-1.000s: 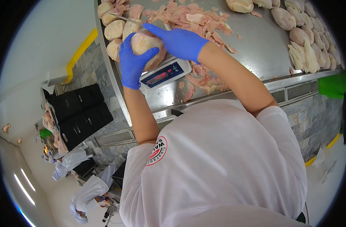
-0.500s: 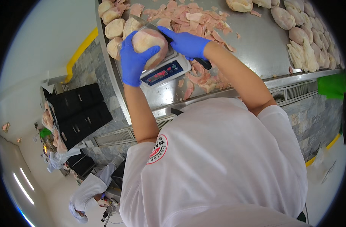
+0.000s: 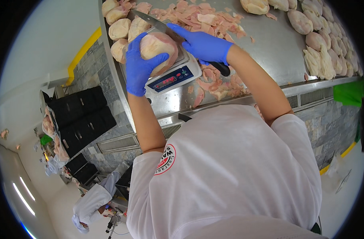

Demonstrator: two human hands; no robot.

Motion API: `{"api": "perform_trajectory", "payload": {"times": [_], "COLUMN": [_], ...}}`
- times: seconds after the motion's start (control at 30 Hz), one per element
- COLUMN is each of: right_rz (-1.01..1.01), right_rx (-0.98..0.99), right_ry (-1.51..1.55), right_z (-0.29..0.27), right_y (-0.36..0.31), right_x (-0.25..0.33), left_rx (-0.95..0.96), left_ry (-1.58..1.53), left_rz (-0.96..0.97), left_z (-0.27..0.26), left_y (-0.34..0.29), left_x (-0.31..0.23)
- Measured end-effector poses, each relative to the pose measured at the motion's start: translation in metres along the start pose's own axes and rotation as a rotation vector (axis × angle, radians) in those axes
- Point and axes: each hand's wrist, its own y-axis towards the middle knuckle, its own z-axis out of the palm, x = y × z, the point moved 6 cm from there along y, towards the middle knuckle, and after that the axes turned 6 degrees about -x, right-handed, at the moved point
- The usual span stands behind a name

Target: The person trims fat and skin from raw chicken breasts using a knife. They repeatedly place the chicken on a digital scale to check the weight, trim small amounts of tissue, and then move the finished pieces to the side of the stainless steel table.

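My left hand point(image 3: 140, 67), in a blue glove, grips the left side of a large rounded piece of raw meat point(image 3: 159, 48), its thumb across the front. The pale, pinkish piece rests on a digital scale point(image 3: 186, 71) with a lit red display. In my gloved right hand point(image 3: 206, 44) is a knife point(image 3: 157, 24). Its black handle end sticks out below my palm, and its blade points to the far left, just beyond the meat. My fingers partly hide the handle. Whether the blade touches the meat, I cannot tell.
Several rounded raw pieces point(image 3: 119, 29) sit at the metal table's point(image 3: 273, 51) left edge, more point(image 3: 300, 22) at the right. Pink meat trimmings point(image 3: 208, 19) lie beyond and beside the scale. Black crates point(image 3: 83, 119) stand on the floor to the left; another person point(image 3: 93, 201) works farther off.
My right hand has moved slightly to the right with the knife, and more of the blade shows. My left hand and the meat have shifted slightly nearer on the scale.
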Motion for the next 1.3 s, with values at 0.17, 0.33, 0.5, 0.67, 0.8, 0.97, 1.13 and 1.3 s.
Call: {"api": "perform_trajectory", "payload": {"times": [0.17,0.33,0.5,0.67,0.8,0.97,1.13,1.3], "right_rz": [0.004,0.082,0.194,0.342,0.29,-0.224,0.033,0.031], "right_rx": [-0.039,0.049,0.005,-0.416,-0.576,-0.896,-0.907,-0.863], "right_ry": [-0.004,0.125,0.319,0.077,0.06,-0.132,-0.05,-0.074], "right_z": [0.011,0.025,0.02,-0.028,-0.039,-0.041,-0.053,-0.043], "right_y": [0.018,-0.023,-0.083,-0.12,-0.14,-0.142,-0.135,-0.128], "right_x": [-0.005,-0.022,-0.064,-0.126,-0.135,-0.114,-0.133,-0.128], "left_rx": [-0.033,-0.102,-0.039,-0.314,-0.339,-0.348,-0.319,-0.299], "left_ry": [0.056,-0.008,-0.069,-0.112,-0.099,-0.134,-0.099,-0.093], "left_rz": [0.031,-0.002,0.139,0.117,0.055,0.045,0.073,0.051], "left_z": [0.004,-0.004,-0.014,-0.048,-0.069,-0.086,-0.086,-0.063], "left_y": [0.003,-0.002,0.004,-0.006,-0.017,-0.029,-0.031,-0.03], "left_x": [-0.001,0.009,0.007,0.004,-0.019,-0.037,-0.039,-0.027]}}
